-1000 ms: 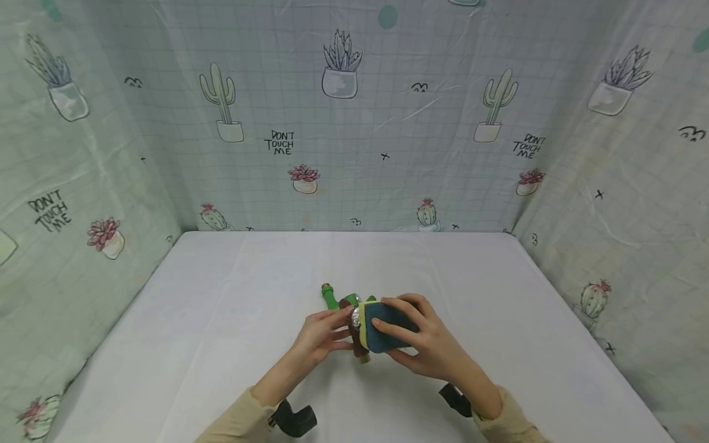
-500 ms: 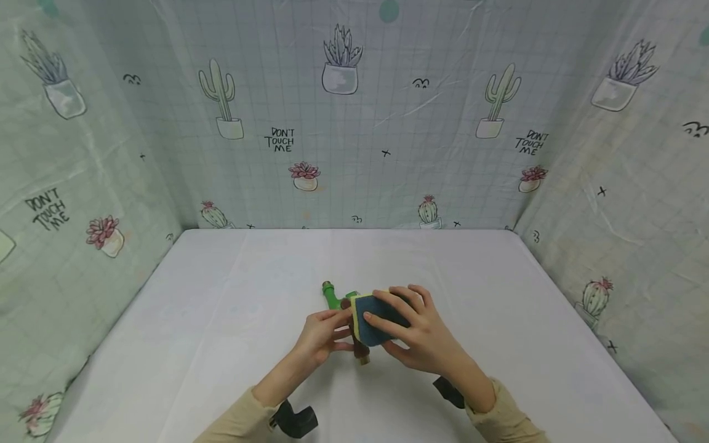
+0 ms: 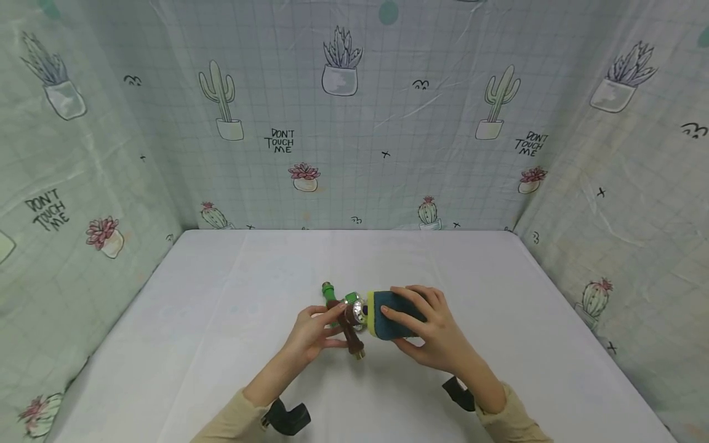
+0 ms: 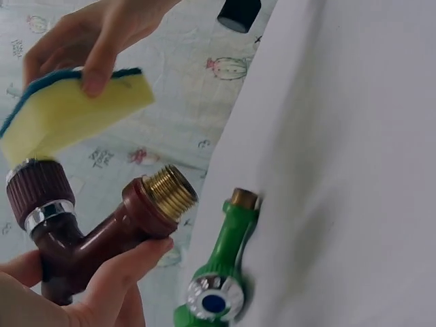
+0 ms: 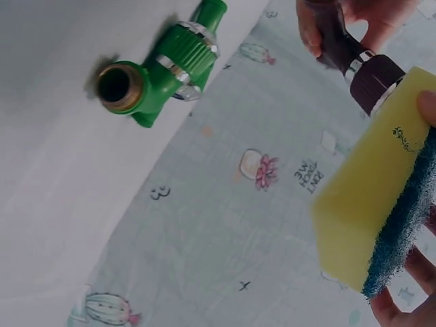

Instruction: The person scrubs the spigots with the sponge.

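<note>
So on the left, the person's left hand (image 3: pixel 312 332) has its fingers and thumb curled round a dark brown plastic tap fitting with a brass threaded end and a chrome ring (image 3: pixel 350 326), holding it up just above the white table (image 3: pixel 194 320). Lying on the table right behind it is a green plastic valve with a brass end and a blue-dotted cap (image 3: pixel 334 298), and nobody's touching that one. Moving right, the right hand (image 3: pixel 429 335) pinches a yellow sponge with a dark blue scouring layer (image 3: pixel 390 315), thumb on one side and fingers spread over the blue face, with the yellow side pressed up against the ribbed knob end of the brown fitting. Going by that, I'd say the wiping of the brown piece is mid-way: the knob end is getting attention, the brass thread looks uncovered, and the green valve looks like it hasn't had its turn yet.
</note>
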Tool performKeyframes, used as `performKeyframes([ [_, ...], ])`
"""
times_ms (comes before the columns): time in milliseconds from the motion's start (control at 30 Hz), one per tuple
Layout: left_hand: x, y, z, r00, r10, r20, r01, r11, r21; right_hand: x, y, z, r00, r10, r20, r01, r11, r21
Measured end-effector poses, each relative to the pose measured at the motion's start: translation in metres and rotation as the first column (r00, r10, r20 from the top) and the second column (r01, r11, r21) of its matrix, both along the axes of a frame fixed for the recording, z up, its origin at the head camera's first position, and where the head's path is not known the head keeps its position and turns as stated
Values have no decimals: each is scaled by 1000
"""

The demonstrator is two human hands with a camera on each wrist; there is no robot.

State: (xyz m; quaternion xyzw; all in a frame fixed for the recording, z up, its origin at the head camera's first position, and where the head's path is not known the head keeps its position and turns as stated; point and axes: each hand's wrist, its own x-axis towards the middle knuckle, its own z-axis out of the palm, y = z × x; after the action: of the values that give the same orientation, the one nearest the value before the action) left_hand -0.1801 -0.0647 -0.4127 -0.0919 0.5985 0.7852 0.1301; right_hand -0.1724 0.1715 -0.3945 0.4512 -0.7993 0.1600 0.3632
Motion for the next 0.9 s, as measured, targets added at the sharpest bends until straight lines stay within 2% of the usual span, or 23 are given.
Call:
performKeyframes([
  [133, -5, -13, 3, 999, 47, -10, -47, 997, 61, 1, 9, -5, 999, -25, 43, 26, 1000, -12],
  [333, -16, -39, 9, 993, 120, 13, -121, 982, 147, 2, 20, -13, 995, -57, 81, 60, 998, -35],
  [567, -35, -74, 9, 974, 215, 71, -225, 950, 216, 3, 27, -17, 993, -65, 99, 72, 995, -75],
  [700, -46, -89, 6, 964, 236, 123, -260, 933, 248, 4, 30, -18, 988, -77, 133, 88, 993, -80],
  [900, -63, -104, -2, 947, 239, 213, -289, 925, 247, 5, 33, -22, 987, -85, 139, 99, 990, -97],
])
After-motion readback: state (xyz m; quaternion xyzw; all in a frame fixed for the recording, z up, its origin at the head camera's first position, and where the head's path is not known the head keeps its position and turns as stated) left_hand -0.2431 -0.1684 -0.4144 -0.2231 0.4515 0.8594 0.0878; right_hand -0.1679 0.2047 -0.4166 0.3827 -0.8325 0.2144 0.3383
